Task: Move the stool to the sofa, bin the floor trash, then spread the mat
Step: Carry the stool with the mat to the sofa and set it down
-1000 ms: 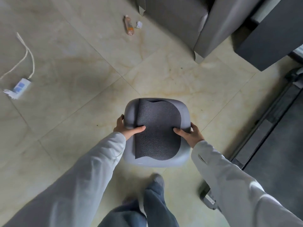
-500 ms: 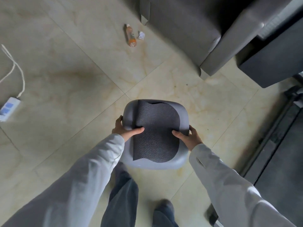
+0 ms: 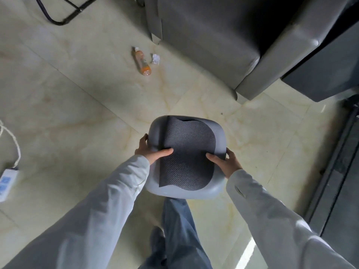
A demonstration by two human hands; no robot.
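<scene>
I carry a grey plastic stool (image 3: 219,136) off the floor in front of me, with a dark folded mat (image 3: 186,152) lying on its seat. My left hand (image 3: 150,150) grips the stool's left edge, thumb pressing on the mat. My right hand (image 3: 225,162) grips the right edge the same way. The grey sofa (image 3: 213,35) stands ahead at the upper right. On the floor by the sofa's front lie an orange-tinted plastic bottle (image 3: 141,62) and a crumpled white paper scrap (image 3: 156,58).
A white power strip (image 3: 5,181) with a pale cord (image 3: 9,138) lies at the left edge. Black metal chair legs (image 3: 64,14) show at the top left. A dark cabinet (image 3: 326,74) and a dark floor track (image 3: 334,158) run along the right.
I have walked forward with the stool: the sofa, bottle and paper scrap sit lower and nearer in view, the power strip has slid left. Both hands keep the same grip.
</scene>
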